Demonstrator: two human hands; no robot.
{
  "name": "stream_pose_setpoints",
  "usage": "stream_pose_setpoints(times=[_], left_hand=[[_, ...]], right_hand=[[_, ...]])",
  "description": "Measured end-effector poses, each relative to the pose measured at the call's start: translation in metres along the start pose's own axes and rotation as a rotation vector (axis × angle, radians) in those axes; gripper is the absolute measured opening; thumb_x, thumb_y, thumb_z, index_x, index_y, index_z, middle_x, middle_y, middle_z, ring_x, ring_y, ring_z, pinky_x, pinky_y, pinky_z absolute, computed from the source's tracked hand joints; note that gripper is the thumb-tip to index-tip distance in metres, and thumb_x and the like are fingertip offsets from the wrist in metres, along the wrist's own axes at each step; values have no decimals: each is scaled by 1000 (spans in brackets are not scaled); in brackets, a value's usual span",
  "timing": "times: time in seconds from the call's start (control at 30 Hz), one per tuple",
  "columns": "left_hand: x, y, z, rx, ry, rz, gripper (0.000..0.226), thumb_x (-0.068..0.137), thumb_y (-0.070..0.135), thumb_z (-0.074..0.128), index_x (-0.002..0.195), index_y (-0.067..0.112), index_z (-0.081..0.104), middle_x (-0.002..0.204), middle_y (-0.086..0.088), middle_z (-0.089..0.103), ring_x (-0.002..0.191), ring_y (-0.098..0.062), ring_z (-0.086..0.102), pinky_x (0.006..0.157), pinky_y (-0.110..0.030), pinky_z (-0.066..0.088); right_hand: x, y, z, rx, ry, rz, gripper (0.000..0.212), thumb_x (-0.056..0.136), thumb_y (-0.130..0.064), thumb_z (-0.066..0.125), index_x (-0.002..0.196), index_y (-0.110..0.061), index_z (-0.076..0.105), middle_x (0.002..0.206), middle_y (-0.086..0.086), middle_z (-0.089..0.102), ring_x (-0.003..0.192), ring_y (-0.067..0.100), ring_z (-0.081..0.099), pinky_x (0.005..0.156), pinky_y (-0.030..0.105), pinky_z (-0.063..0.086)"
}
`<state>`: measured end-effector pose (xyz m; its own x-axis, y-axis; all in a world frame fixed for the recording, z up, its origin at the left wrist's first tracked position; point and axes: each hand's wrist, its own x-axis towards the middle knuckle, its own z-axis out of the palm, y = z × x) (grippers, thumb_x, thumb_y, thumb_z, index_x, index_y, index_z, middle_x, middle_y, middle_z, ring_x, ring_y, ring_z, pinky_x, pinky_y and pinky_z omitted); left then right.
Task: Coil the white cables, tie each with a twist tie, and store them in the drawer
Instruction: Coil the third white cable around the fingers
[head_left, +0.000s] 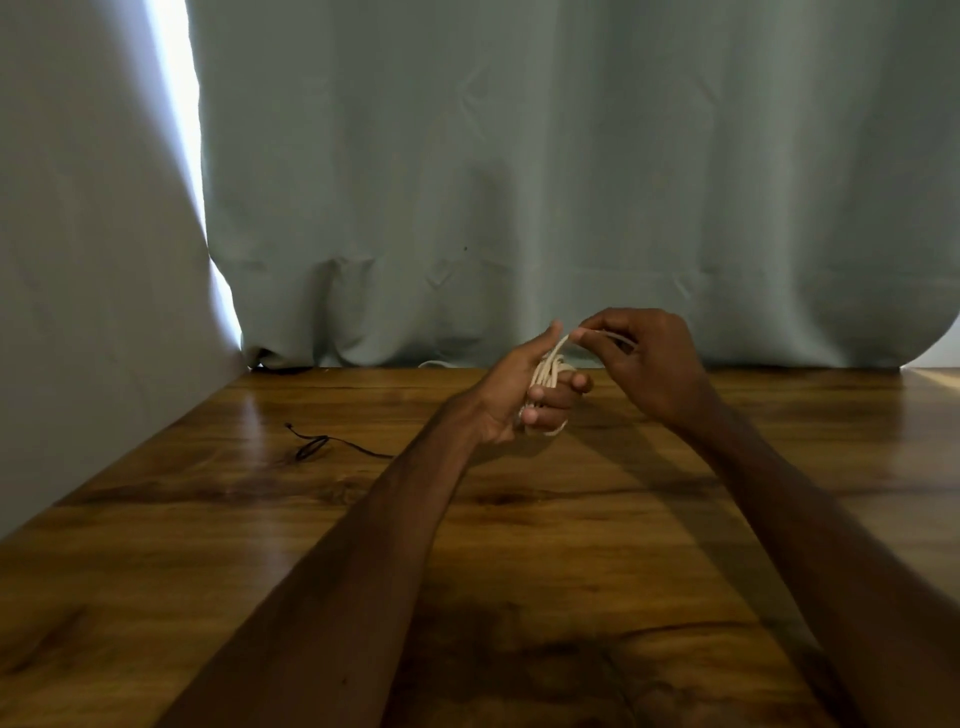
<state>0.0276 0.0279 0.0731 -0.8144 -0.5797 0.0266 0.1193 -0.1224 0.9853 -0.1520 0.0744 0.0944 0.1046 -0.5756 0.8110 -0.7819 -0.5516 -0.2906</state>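
Note:
A white cable (551, 372) is wound in several loops around the fingers of my left hand (511, 397), which grips the bundle above the far middle of the wooden table (519, 519). My right hand (644, 358) pinches a free strand of the same cable just right of the bundle, holding it at fingertip height. A thin black twist tie (317, 446) lies loose on the table to the left of my left forearm. Another bit of white cable (435, 364) shows at the table's back edge. No drawer is in view.
A pale green curtain (519, 182) hangs along the back edge of the table. A light wall (78, 312) borders the table on the left. Bare wood lies between my forearms and to the right.

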Motion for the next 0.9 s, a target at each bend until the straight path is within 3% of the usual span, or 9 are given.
stream_pose_setpoints(times=[0.13, 0.23, 0.3, 0.37, 0.43, 0.57, 0.67, 0.77, 0.9], left_hand=[[0, 7, 15, -61, -93, 56, 56, 105, 60, 32, 68, 20, 45, 42, 12, 31, 29, -2, 26, 31, -17, 23], [0, 3, 9, -99, -68, 65, 56, 104, 61, 34, 64, 23, 42, 40, 11, 30, 28, -3, 25, 30, -18, 23], [-1, 1, 3, -139, -52, 77, 58, 103, 63, 32, 62, 23, 42, 39, 11, 32, 28, -3, 26, 30, -18, 21], [-1, 1, 0, -193, -37, 92, 60, 103, 66, 30, 61, 24, 42, 38, 11, 31, 28, -4, 26, 32, -19, 17], [-1, 2, 0, -210, 7, 117, 62, 103, 66, 29, 60, 23, 41, 38, 10, 30, 27, -4, 25, 35, -20, 15], [-3, 2, 3, -298, 68, 191, 63, 103, 65, 29, 58, 23, 41, 36, 9, 30, 26, -4, 26, 33, -18, 21], [0, 3, 8, -378, 68, 237, 65, 102, 65, 29, 54, 24, 43, 35, 9, 28, 25, -5, 25, 35, -20, 15], [3, 2, 10, -384, 97, 284, 64, 102, 64, 30, 54, 25, 45, 36, 10, 27, 25, -4, 25, 36, -22, 10], [6, 5, 8, -438, 134, 347, 63, 103, 61, 33, 53, 24, 44, 35, 9, 27, 25, -5, 25, 32, -18, 12]], right_hand=[[-5, -1, 11, 86, -17, 40, 24, 104, -27, 58, 105, -19, 80, 84, -18, 72, 75, -6, 67, 65, 12, 44], [-10, -5, 25, 212, -91, 130, 27, 107, -17, 52, 100, -13, 77, 75, -20, 68, 66, -8, 65, 61, 7, 42], [-13, -4, 35, 281, -139, 237, 29, 108, -15, 48, 97, -10, 75, 73, -2, 71, 63, 3, 65, 58, 28, 52], [-14, -5, 43, 391, -183, 347, 29, 108, -14, 47, 102, -7, 74, 82, 27, 71, 67, 39, 68, 58, 55, 54], [-15, -7, 47, 482, -215, 429, 28, 105, -9, 46, 111, -8, 73, 94, 36, 70, 78, 56, 66, 64, 65, 53], [-13, -16, 46, 579, -218, 475, 34, 103, 4, 44, 117, -9, 72, 98, 29, 74, 75, 47, 68, 58, 39, 57], [-14, -24, 48, 629, -197, 480, 34, 98, 8, 49, 112, -14, 72, 95, 31, 74, 74, 53, 68, 56, 44, 58], [-15, -29, 48, 696, -164, 601, 23, 103, -2, 50, 112, -5, 70, 85, 30, 73, 57, 31, 63, 45, 28, 50], [-21, -35, 51, 757, -197, 717, 22, 102, 0, 50, 110, -3, 70, 78, 11, 72, 55, 13, 62, 44, 23, 49]])
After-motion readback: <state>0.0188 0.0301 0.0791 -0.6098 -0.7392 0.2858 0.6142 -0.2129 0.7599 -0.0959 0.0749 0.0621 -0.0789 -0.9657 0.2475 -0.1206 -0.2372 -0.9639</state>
